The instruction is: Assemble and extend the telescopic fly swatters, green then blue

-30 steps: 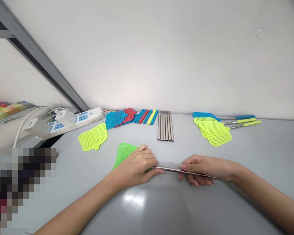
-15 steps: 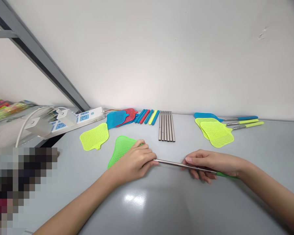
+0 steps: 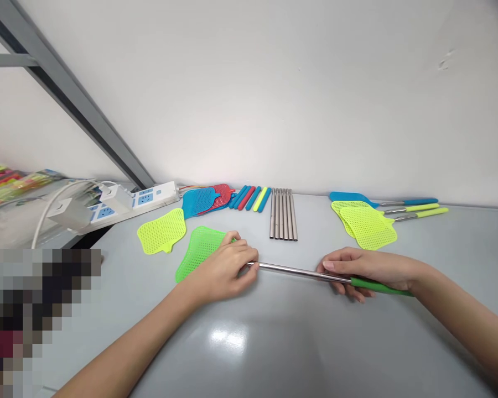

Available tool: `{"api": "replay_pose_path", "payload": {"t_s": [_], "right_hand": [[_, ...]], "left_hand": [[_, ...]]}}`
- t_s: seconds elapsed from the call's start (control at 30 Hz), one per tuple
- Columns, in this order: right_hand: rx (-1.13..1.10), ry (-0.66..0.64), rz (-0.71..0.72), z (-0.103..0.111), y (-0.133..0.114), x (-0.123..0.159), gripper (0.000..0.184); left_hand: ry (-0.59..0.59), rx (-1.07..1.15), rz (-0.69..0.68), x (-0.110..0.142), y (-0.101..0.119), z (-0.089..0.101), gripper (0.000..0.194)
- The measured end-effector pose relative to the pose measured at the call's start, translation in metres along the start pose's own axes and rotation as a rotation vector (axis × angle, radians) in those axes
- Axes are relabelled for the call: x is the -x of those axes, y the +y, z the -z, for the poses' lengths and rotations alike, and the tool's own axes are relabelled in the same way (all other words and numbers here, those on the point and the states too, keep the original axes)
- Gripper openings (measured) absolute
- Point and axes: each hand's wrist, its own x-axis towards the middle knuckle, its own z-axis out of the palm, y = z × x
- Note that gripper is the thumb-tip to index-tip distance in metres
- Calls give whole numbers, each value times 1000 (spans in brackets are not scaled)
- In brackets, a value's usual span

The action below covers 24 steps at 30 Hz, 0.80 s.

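Observation:
A green fly swatter lies across the space between my two hands, its perforated head at the left. My left hand is closed at the neck, where the head meets the metal rod; the joint itself is hidden by my fingers. At the other end, my right hand holds the rod near the green grip, thumb on top and fingers beneath. Part of the grip runs under my right wrist.
Loose metal rods lie in a row at the back, beside coloured grips. Swatter heads, yellow and blue, are at the left. Assembled swatters lie at the right. A power strip stands far left.
The green swatter and my left hand have shifted slightly left. My right hand has moved a little right, and more of the green grip shows now.

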Motion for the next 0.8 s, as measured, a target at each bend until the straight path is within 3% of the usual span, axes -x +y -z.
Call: {"api": "replay_pose_path", "payload": {"t_s": [0.3,0.57,0.8], "right_hand": [[13,-40,18,6,1,0,36],[76,-62,37,13,3,2,30],[116,-78,29,18,4,1,31]], "left_hand": [[25,9,41,-1,-4,-3,30],[-28,34,39,-2,-1,-4,31],[59,14,77,-2,-6,-5,30]]}}
